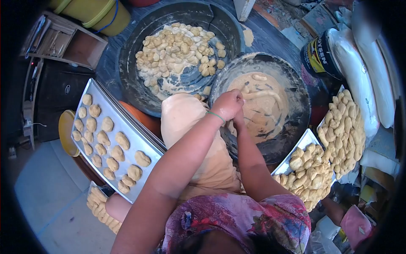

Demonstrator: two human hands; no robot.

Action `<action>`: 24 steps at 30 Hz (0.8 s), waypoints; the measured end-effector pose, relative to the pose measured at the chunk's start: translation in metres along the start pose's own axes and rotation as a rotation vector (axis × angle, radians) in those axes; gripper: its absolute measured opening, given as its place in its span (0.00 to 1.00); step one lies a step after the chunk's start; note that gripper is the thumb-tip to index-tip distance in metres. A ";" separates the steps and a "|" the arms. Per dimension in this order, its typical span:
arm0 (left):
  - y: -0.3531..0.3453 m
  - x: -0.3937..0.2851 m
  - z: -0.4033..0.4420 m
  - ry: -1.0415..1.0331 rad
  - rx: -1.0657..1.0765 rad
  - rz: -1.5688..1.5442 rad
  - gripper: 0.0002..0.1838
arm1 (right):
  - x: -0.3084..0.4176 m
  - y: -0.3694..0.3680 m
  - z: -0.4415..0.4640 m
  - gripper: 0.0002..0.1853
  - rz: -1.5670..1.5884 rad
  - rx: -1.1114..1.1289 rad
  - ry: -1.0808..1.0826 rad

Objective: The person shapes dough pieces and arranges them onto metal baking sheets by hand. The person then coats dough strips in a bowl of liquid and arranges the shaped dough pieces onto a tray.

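My left hand (227, 104), with a green band at its wrist, is closed over the near edge of a dark, flour-dusted basin (305, 111). My right hand (238, 120) meets it from below; its fingers are partly hidden by the left hand. Both hands pinch together at the end of a pale dough strip (261, 94), which stretches right and curves over brown powder in the basin. A shorter dough piece (259, 77) lies on the powder farther back. A larger dark basin (125, 63) behind holds many floured dough balls (177, 45).
At left, a metal tray (94, 89) on a stack holds spaced dough lumps. Trays at right are heaped with dough pieces (308, 171) and more dough pieces (344, 131). A black paint bucket (321, 55) and long plastic-wrapped rolls (357, 80) stand at upper right. Yellow buckets (99, 15) stand at upper left.
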State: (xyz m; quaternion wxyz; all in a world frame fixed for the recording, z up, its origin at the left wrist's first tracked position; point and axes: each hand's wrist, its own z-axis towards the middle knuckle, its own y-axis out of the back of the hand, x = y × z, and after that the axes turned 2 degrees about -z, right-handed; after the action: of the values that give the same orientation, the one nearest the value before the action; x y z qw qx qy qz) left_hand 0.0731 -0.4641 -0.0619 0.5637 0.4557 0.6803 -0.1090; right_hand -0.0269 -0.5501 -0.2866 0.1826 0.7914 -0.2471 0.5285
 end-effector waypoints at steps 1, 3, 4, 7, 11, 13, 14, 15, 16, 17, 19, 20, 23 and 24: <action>0.000 0.000 -0.001 0.004 -0.012 0.006 0.15 | 0.023 0.005 0.001 0.26 0.156 0.039 -0.075; 0.002 -0.002 -0.002 0.015 -0.027 0.017 0.15 | 0.069 0.027 0.005 0.26 0.470 0.121 -0.226; 0.003 -0.003 -0.003 0.023 -0.029 0.021 0.15 | 0.084 0.048 0.009 0.26 0.527 0.241 -0.202; 0.008 -0.014 -0.007 0.087 -0.015 -0.002 0.13 | 0.174 0.088 -0.017 0.26 0.527 0.358 -0.117; 0.005 -0.012 -0.006 0.046 -0.037 0.042 0.15 | 0.270 0.122 -0.072 0.30 0.338 0.494 0.149; 0.004 -0.012 -0.006 0.044 -0.046 0.045 0.14 | 0.288 0.121 -0.085 0.28 0.089 0.539 0.306; 0.004 -0.012 -0.006 0.040 -0.050 0.047 0.14 | 0.291 0.118 -0.089 0.27 -0.137 0.540 0.392; 0.004 -0.012 -0.006 0.045 -0.057 0.055 0.14 | 0.293 0.113 -0.090 0.23 -0.294 0.650 0.385; 0.005 -0.012 -0.006 0.051 -0.066 0.063 0.14 | 0.291 0.107 -0.086 0.22 -0.479 0.714 0.220; 0.006 -0.011 -0.006 0.059 -0.077 0.072 0.14 | 0.269 0.106 -0.077 0.24 -0.484 0.651 0.021; 0.007 -0.009 -0.006 0.054 -0.105 0.080 0.13 | 0.199 0.106 -0.047 0.25 -0.608 0.486 -0.165; 0.007 -0.008 -0.006 0.054 -0.120 0.082 0.13 | 0.157 0.111 -0.028 0.26 -0.729 0.386 -0.152; 0.006 -0.008 -0.009 0.050 -0.128 0.040 0.12 | -0.008 0.119 0.013 0.31 -1.084 0.006 -0.075; 0.005 -0.007 -0.009 0.032 -0.140 0.038 0.12 | -0.023 0.100 -0.005 0.34 -1.309 -0.064 -0.140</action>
State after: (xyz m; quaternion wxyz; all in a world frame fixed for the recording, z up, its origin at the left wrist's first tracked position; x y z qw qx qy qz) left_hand 0.0706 -0.4587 -0.0512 0.5854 0.4295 0.6863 -0.0432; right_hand -0.0965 -0.6237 -0.3029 0.4729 0.8051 0.2583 0.2479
